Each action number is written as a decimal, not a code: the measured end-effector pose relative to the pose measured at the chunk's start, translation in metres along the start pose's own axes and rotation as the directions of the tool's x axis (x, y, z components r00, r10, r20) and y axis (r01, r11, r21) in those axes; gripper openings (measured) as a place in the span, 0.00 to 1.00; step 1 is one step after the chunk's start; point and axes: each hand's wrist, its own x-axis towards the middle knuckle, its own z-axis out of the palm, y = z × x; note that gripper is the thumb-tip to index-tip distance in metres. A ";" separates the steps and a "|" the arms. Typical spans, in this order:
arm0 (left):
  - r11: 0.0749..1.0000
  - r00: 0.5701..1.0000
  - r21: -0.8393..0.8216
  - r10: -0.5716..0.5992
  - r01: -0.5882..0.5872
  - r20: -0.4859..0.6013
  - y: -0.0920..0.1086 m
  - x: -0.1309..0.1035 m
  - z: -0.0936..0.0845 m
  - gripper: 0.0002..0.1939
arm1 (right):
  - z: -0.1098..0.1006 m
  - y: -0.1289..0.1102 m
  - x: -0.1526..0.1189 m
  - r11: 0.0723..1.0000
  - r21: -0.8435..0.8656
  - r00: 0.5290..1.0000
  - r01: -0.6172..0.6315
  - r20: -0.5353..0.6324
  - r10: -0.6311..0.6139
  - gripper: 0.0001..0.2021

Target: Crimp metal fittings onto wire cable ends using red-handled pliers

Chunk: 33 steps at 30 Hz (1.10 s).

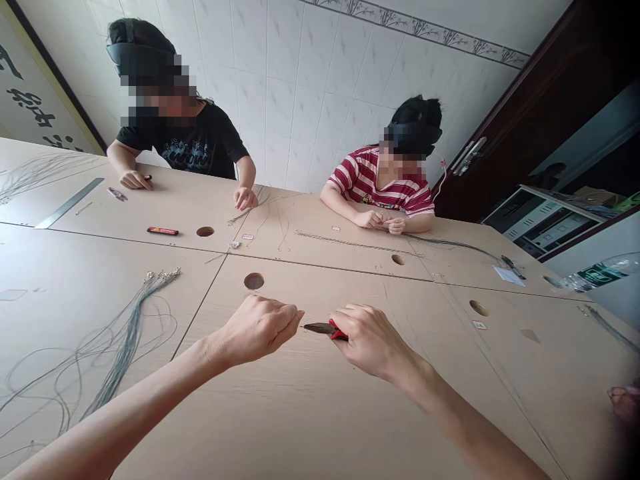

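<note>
Red-handled pliers [323, 328] are gripped in my right hand [375, 340], their dark jaws pointing left. Close to the jaw tips, my left hand [263, 327] is closed, thumb and fingertips pinched together. Whatever lies in that pinch is too small to make out. A thick bundle of grey-green cords [131, 327] with gold-coloured ends rests on the table [310, 413] to the left of my left hand, its loose strands spreading toward the near left edge.
Two people sit across the table, their hands on cords [453, 241]. A metal ruler [70, 203], a red-and-black stick-shaped item [163, 231] and a row of thin strands [350, 243] lie on it. Round holes [254, 281] pierce the tabletop. A plastic bottle [603, 272] lies at right.
</note>
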 end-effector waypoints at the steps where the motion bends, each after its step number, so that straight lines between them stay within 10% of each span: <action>1: 1.000 1.000 -0.018 -0.023 0.023 0.016 0.000 0.000 0.001 0.19 | 0.002 0.000 0.000 1.000 0.003 1.000 -0.001 0.002 0.001 0.17; 7: 0.906 0.933 -0.240 -0.313 0.349 0.175 0.007 0.003 -0.002 0.19 | 0.008 0.003 -0.002 0.998 0.019 0.998 -0.056 -0.023 0.056 0.16; 12: 0.635 0.800 -0.489 -0.436 0.598 0.412 0.013 0.004 -0.017 0.14 | 0.007 0.004 -0.004 0.995 0.057 0.995 -0.087 -0.044 0.090 0.17; 19: 0.534 0.813 -0.635 -0.503 0.559 0.293 0.022 0.005 -0.013 0.09 | 0.002 0.000 -0.002 0.953 0.286 0.990 -0.100 -0.064 0.124 0.16; 27: 0.464 0.854 -0.765 -0.476 0.447 0.211 0.028 0.005 -0.012 0.10 | -0.004 -0.022 -0.006 0.518 0.851 0.956 -0.087 -0.075 0.283 0.09; 33: 0.429 0.859 -0.796 -0.467 0.426 0.208 0.033 0.005 -0.009 0.09 | -0.009 -0.033 -0.003 0.479 0.875 0.948 -0.070 -0.091 0.306 0.10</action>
